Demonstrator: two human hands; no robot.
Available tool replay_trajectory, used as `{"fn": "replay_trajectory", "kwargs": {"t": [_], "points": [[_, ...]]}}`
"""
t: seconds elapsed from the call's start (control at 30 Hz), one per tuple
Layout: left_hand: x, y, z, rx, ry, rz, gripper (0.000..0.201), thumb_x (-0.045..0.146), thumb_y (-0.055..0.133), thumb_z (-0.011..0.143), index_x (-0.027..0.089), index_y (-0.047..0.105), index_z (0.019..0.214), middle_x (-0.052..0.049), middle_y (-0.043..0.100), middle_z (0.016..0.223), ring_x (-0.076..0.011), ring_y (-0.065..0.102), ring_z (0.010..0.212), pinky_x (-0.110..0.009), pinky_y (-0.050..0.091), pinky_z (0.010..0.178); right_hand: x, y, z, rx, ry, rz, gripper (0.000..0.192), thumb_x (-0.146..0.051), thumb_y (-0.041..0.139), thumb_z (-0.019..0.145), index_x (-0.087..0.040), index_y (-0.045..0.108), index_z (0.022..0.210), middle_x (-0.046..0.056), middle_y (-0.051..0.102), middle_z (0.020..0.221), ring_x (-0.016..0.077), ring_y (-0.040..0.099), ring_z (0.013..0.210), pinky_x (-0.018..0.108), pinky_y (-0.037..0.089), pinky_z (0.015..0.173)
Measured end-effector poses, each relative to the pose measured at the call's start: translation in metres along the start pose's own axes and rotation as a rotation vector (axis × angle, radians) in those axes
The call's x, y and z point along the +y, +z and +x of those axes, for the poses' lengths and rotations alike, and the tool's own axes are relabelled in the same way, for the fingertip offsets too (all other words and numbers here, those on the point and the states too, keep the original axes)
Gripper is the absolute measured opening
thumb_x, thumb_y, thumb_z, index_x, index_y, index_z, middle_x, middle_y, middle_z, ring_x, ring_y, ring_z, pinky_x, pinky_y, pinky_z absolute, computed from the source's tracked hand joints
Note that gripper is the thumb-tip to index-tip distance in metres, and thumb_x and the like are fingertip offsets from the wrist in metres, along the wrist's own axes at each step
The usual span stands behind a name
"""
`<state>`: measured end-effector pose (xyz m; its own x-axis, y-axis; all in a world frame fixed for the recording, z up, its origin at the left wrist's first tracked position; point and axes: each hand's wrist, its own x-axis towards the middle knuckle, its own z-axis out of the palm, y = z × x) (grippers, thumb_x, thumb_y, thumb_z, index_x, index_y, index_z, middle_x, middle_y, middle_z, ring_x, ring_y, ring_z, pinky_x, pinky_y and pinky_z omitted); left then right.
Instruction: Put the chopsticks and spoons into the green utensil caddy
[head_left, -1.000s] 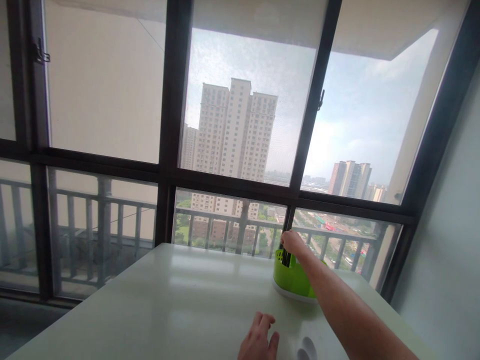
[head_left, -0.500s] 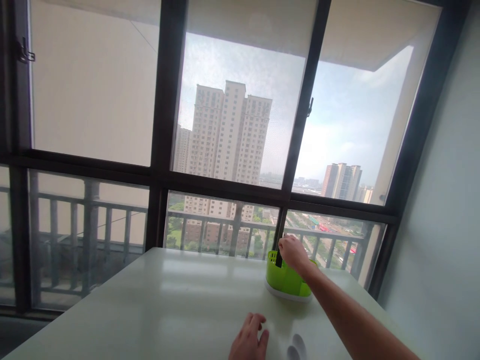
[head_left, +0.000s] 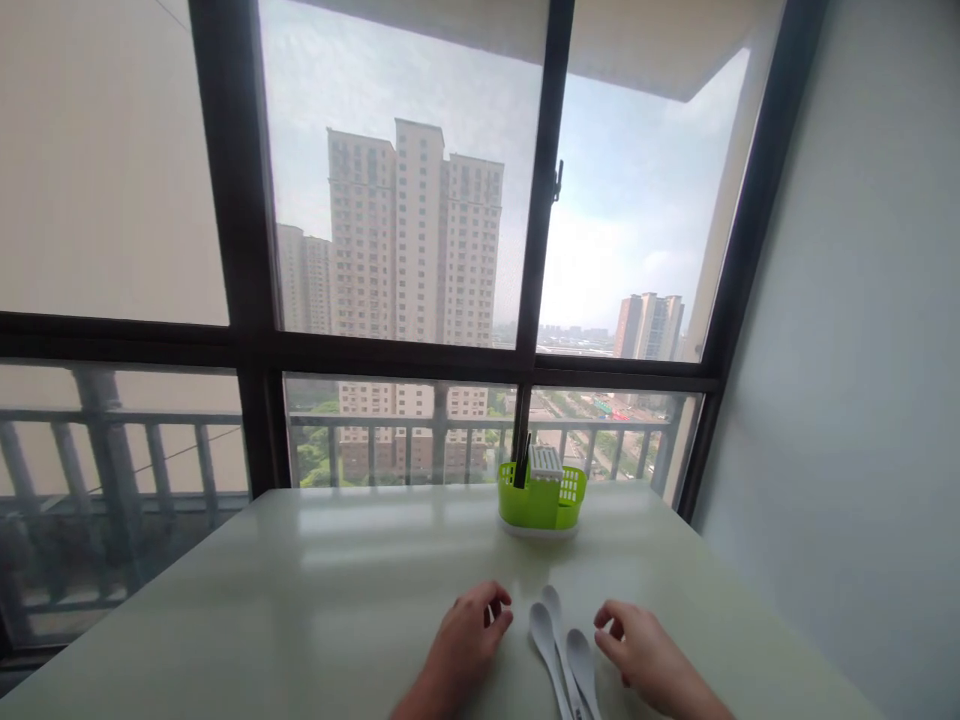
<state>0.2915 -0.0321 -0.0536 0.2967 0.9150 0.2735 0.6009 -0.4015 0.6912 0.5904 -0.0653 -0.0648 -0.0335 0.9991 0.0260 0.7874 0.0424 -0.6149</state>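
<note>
Three spoons [head_left: 579,655] between left hand [head_left: 469,635] and right hand [head_left: 645,650], near the fingers [head_left: 613,612].

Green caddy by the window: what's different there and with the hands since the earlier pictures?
The right hand let go of the black sticks and drew back toward the person, beside the spoons. The sticks stand in the green caddy. Caddy and left hand stayed about where they were.
</note>
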Motion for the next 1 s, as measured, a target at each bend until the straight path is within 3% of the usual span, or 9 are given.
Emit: {"fn": "replay_trajectory", "kwargs": {"t": [0.17, 0.37, 0.47, 0.57, 0.67, 0.77, 0.87, 0.93, 1.0], "points": [[0.006, -0.001, -0.004, -0.11, 0.09, 0.02, 0.016, 0.021, 0.058, 0.083, 0.023, 0.07, 0.093, 0.0, 0.069, 0.092, -0.0145, 0.062, 0.086, -0.023, 0.043, 0.085, 0.005, 0.024, 0.002, -0.052, 0.038, 0.301, 0.029, -0.026, 0.054, 0.088, -0.021, 0.064, 0.114, 0.004, 0.068, 0.104, 0.01, 0.061, 0.052, 0.019, 0.043, 0.046], [-0.004, 0.003, -0.002, -0.125, 0.061, 0.098, 0.011, 0.029, 0.062, 0.084, 0.021, 0.068, 0.081, 0.002, 0.067, 0.082, -0.0136, 0.059, 0.08, -0.022, 0.04, 0.079, -0.009, 0.028, 0.011, 0.012, -0.01, 0.188, 0.016, -0.017, 0.065, 0.075, -0.02, 0.072, 0.088, 0.002, 0.071, 0.086, 0.0158, 0.066, 0.075, 0.02, 0.047, 0.061], [-0.012, 0.008, 0.001, -0.058, 0.022, 0.19, 0.024, 0.035, 0.056, 0.09, 0.02, 0.063, 0.074, 0.002, 0.063, 0.074, -0.0134, 0.054, 0.073, -0.022, 0.036, 0.072, -0.006, 0.03, 0.02, -0.037, 0.015, 0.212, 0.01, -0.016, 0.064, 0.073, -0.018, 0.069, 0.081, 0.001, 0.07, 0.078, 0.0146, 0.065, 0.068, 0.018, 0.043, 0.053], [-0.02, 0.012, 0.005, 0.049, -0.062, 0.274, 0.035, 0.035, 0.048, 0.095, 0.019, 0.06, 0.066, 0.001, 0.059, 0.066, -0.014, 0.051, 0.069, -0.025, 0.031, 0.068, -0.001, 0.017, 0.035, -0.164, 0.105, 0.272, 0.008, -0.017, 0.06, 0.073, -0.017, 0.062, 0.081, -0.002, 0.062, 0.063, 0.0124, 0.059, 0.049, 0.017, 0.033, 0.039], [-0.026, 0.013, 0.009, 0.116, -0.139, 0.294, 0.039, 0.032, 0.046, 0.095, 0.019, 0.06, 0.061, 0.0, 0.058, 0.061, -0.0146, 0.052, 0.067, -0.027, 0.028, 0.067, -0.012, -0.026, 0.058, -0.187, 0.103, 0.281, 0.012, -0.016, 0.056, 0.072, -0.017, 0.057, 0.084, -0.005, 0.057, 0.058, 0.0126, 0.056, 0.042, 0.016, 0.029, 0.034], [-0.027, 0.015, 0.011, 0.138, -0.164, 0.293, 0.039, 0.031, 0.046, 0.095, 0.02, 0.063, 0.062, -0.001, 0.061, 0.063, -0.0155, 0.056, 0.068, -0.027, 0.028, 0.066, -0.052, -0.09, 0.085, -0.042, -0.06, 0.237, 0.022, -0.015, 0.053, 0.077, -0.015, 0.061, 0.097, -0.002, 0.062, 0.068, 0.0134, 0.06, 0.048, 0.017, 0.036, 0.037], [-0.025, 0.017, 0.011, 0.14, -0.169, 0.313, 0.037, 0.032, 0.046, 0.095, 0.02, 0.066, 0.065, -0.002, 0.066, 0.066, -0.0169, 0.059, 0.072, -0.028, 0.028, 0.067, -0.116, -0.139, 0.112, 0.172, -0.242, 0.054, 0.032, -0.016, 0.05, 0.087, -0.016, 0.066, 0.115, 0.001, 0.066, 0.077, 0.0119, 0.061, 0.055, 0.018, 0.042, 0.048], [-0.024, 0.019, 0.01, 0.133, -0.169, 0.321, 0.037, 0.032, 0.046, 0.095, 0.021, 0.067, 0.066, -0.003, 0.068, 0.068, -0.0176, 0.061, 0.074, -0.028, 0.028, 0.067, -0.159, -0.151, 0.129, 0.422, -0.344, -0.164, 0.024, -0.014, 0.053, 0.089, -0.016, 0.07, 0.106, 0.003, 0.067, 0.081, 0.0126, 0.062, 0.066, 0.019, 0.044, 0.06], [-0.023, 0.02, 0.009, 0.123, -0.173, 0.324, 0.038, 0.033, 0.045, 0.095, 0.022, 0.068, 0.067, -0.003, 0.07, 0.07, -0.0182, 0.062, 0.075, -0.028, 0.028, 0.067, -0.195, -0.146, 0.146, 0.603, -0.421, -0.363, 0.02, -0.015, 0.053, 0.093, -0.016, 0.071, 0.102, 0.005, 0.067, 0.088, 0.0144, 0.062, 0.075, 0.021, 0.043, 0.067]]}}
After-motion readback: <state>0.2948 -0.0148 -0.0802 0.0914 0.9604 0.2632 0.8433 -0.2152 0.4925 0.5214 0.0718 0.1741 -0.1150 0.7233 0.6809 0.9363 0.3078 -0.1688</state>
